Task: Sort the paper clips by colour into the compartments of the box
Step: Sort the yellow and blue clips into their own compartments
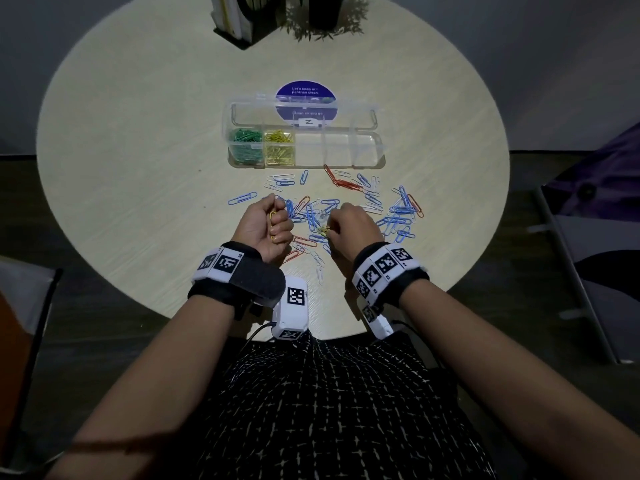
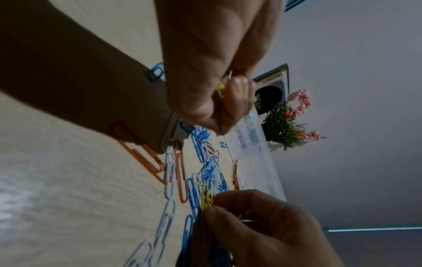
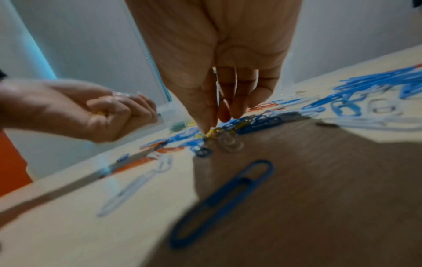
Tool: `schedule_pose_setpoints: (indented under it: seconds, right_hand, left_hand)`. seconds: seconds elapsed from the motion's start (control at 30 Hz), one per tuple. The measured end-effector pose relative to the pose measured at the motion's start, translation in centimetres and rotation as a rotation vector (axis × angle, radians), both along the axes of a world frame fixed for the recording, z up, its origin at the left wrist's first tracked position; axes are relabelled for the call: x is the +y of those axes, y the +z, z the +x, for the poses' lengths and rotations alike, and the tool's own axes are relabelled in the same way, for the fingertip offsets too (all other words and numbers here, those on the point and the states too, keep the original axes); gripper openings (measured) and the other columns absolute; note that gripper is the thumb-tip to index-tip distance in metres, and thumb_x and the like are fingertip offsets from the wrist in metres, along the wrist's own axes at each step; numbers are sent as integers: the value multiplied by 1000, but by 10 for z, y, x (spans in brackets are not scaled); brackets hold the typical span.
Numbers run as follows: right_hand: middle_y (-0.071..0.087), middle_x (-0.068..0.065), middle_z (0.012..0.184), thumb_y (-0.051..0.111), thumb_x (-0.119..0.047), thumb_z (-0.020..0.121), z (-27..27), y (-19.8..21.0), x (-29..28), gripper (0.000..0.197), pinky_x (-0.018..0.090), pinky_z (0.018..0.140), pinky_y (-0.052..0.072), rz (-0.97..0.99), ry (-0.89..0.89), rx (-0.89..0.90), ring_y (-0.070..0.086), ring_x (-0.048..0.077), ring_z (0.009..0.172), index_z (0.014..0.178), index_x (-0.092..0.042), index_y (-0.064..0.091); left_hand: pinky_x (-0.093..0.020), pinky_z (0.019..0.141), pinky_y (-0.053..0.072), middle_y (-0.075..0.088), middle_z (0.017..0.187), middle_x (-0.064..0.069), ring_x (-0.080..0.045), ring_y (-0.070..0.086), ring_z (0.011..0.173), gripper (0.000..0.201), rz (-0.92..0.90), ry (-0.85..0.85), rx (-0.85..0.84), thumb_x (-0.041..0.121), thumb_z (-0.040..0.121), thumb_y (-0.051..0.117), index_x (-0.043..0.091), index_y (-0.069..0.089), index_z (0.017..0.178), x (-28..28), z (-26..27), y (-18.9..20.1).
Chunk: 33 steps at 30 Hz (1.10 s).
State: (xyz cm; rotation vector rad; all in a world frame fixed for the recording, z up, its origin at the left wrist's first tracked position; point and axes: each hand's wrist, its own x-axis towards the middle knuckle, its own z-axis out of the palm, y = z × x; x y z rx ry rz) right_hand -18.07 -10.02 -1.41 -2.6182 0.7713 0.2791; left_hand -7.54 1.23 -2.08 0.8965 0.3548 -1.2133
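A clear compartment box [image 1: 375, 160] lies open on the round table, with green clips [image 1: 244, 143] in its leftmost compartment and yellow clips [image 1: 279, 144] in the one beside it. The other compartments look bare. Blue, white and orange paper clips [image 1: 346, 209] lie scattered in front of the box. My left hand [image 1: 266, 223] is a fist curled round yellow clips [image 2: 221, 89], just left of the pile. My right hand [image 1: 349, 223] reaches down into the pile and pinches a yellow clip [image 3: 211, 132] between thumb and fingertips [image 3: 206, 124].
The box's lid [image 1: 242, 114] stands open behind it, over a round blue sticker [image 1: 306, 98]. A book holder [image 1: 235, 15] and a potted plant [image 1: 325, 19] stand at the table's far edge. Chairs flank the table at left and right.
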Motion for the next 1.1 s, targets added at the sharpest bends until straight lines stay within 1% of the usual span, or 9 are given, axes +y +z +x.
schedule_pose_setpoints:
  seconds: [0.27,0.37,0.47,0.63,0.77,0.87,0.93,1.03,1.1]
  right_hand:
    - [67,17,107,53,-12,91,1,7,-4,19,33,88,45,115,-172,-95,57,31,106,104,-4,65]
    - [66,18,108,54,-10,90,5,4,2,20,32,88,46,137,-116,-49,57,32,107,104,-4,66]
    - [65,17,108,51,-7,91,6,-2,4,19,36,87,47,50,-10,32,58,33,106,104,-2,65]
    - [57,18,114,51,-1,89,4,-4,4,20,39,85,45,-64,59,45,52,34,108,107,0,59]
    - [60,18,112,53,-2,88,3,-1,6,20,38,84,45,-39,55,62,54,35,107,107,-1,56]
    - [65,17,104,53,-4,88,4,9,9,12,35,82,45,44,-50,-60,58,32,100,99,-2,59]
    - [66,16,98,54,-4,86,8,20,13,10,35,81,45,126,-130,-191,58,31,96,93,-2,61]
    - [68,15,95,60,-6,82,16,35,21,10,35,83,46,252,-159,-283,58,30,96,90,-3,65]
    - [69,13,91,64,-7,81,17,41,22,12,35,87,48,323,-151,-300,60,27,94,92,-3,66]
  left_hand:
    - [-14,26,13,27,30,4,-5,22,21,36,103,-2,1,23,99,29,17,35,63,5,0,-6]
    - [-14,27,12,26,30,4,-6,21,21,34,141,-2,-1,19,97,30,17,34,62,4,-5,-8]
    - [-13,28,12,26,30,4,-6,21,21,35,152,5,5,20,97,31,17,34,62,5,-7,-9]
    - [-12,28,14,26,31,5,-6,22,22,34,178,32,11,20,96,33,17,34,63,7,-7,-10]
    - [-11,32,28,39,33,5,-7,35,26,35,229,86,-2,20,97,35,15,39,63,3,-9,-9]
    - [-17,45,47,57,38,-2,-13,57,52,36,215,142,11,19,100,34,9,48,68,0,-12,-8]
    - [-17,45,52,63,43,-7,-19,61,64,38,184,147,27,20,101,32,4,52,74,-2,-14,-7]
    - [-17,41,52,62,43,-9,-16,63,42,41,122,141,50,22,102,28,2,52,75,-10,-18,-3]
    - [-16,42,51,62,43,-7,-14,61,35,44,89,133,73,25,103,26,2,53,77,-17,-20,-2]
